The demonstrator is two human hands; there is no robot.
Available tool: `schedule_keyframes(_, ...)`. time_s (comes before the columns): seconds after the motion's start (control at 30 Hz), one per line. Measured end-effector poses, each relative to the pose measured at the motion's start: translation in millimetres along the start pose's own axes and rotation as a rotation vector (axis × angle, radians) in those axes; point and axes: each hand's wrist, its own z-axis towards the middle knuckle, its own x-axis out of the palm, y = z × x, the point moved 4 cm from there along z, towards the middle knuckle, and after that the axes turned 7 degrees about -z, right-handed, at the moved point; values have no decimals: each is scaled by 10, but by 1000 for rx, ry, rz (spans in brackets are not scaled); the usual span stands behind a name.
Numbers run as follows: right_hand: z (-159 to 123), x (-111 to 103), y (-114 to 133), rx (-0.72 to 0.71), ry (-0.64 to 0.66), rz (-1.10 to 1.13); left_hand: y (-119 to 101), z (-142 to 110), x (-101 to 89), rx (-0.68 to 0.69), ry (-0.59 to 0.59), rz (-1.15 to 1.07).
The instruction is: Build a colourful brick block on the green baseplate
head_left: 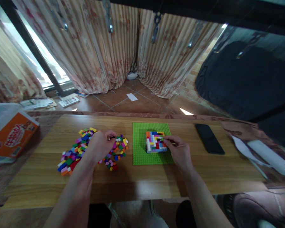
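A green studded baseplate (pixel 138 158) lies on the wooden table, with a low block of multicoloured toy bricks (pixel 154 142) built up on it. My right hand (pixel 180 151) reaches in from the right; its thumb and forefinger pinch a small greenish toy brick at the block's right edge. My left hand (pixel 101 145) hangs over the loose bricks, its fingers curled together at the tips. Whatever is between them is too small to make out. Larger loose bricks (pixel 73 153) spread to the left of that hand, partly behind my forearm, and smaller loose bricks (pixel 118 152) lie to its right.
A black phone (pixel 209 138) lies on the wooden table (pixel 142 186) to the right. Beyond the right end are paper (pixel 248 151) and a white object (pixel 270 158). A plastic tub with an orange label (pixel 14 134) stands left of the table. Curtains hang behind.
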Motion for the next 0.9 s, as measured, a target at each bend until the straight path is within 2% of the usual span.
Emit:
schedule_keyframes(0.27,15,43,-5,-1,6,9,-21,-10,1,1,16,-5)
schedule_keyframes(0.5,8,111,-34,237,8,213,-39,-11,18,27,20,5)
schedule_keyframes(0.67,20,130,-3,321,11,282,-74,-24,55,36,24,10)
schedule_keyframes(0.8,31,143,10,342,-2,305,-113,-41,101,26,30,-72)
schedule_keyframes(0.9,33,163,17,351,-6,324,-184,-57,172,53,24,-240)
